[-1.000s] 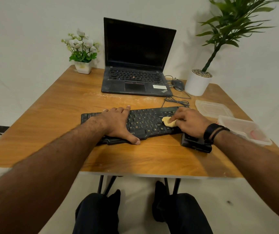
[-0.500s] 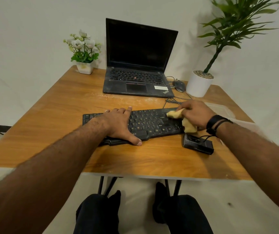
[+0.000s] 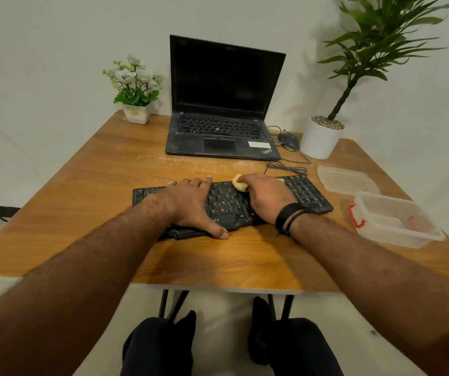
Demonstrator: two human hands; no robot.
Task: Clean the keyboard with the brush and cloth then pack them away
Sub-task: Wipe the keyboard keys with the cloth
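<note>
Head view, the only one you've got. Your left hand (image 3: 190, 202) lies flat w/ straight fingers on the left half of the keyboard (image 3: 307, 192), pinning it to the tabletop (image 3: 87, 202). Your right hand (image 3: 268, 195) is curled round the yellow cloth (image 3: 239, 183), pressing it on the keys near the far edge, about mid-board. Brush: can't pick it out here; sth pinkish sits blurred in the open container (image 3: 397, 221) at your right, can't tell what.

Risks, as I judge them:
- Keyboard looks bent or hinged at the front edge under your left thumb; lean too hard and it may flex or slide.
- Cloth snagging a keycap if you drag fast.
- The cable (image 3: 286, 167) lies just beyond the far edge; a long wipe could catch it and tug the mouse (image 3: 288, 139).
- Right elbow swinging out may knock the container, near the tabletop edge.

Count: 1 keyboard, 1 cloth, 1 laptop (image 3: 223, 104), 1 mouse, 1 container, 1 loose lid (image 3: 345, 179), 2 potted plants.
</note>
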